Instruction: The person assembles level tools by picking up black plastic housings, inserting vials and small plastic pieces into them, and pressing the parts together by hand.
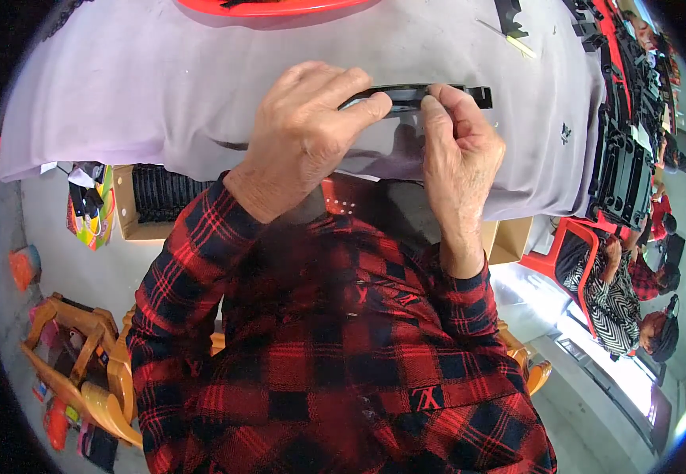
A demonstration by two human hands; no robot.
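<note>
Over the cloth-covered table [201,79], a long, narrow black plastic strip [408,98] is held between my two hands. My left hand [309,114] grips its left end, the fingers curled over and the thumb along the near edge. With thumb and index finger, my right hand [463,138] pinches at the strip near its right part. Whether a small piece sits in that pinch I cannot make out. The strip's right end, with a squared tip, sticks out past my right fingers. Its left end is hidden by my left hand.
A red basin [276,8] stands at the far edge. A thin tool with a yellow handle [521,47] and a black plastic piece [510,17] lie far right. Black parts [623,178] are stacked at the right. A cardboard box [126,201] of black strips is below left. People [608,288] sit off right.
</note>
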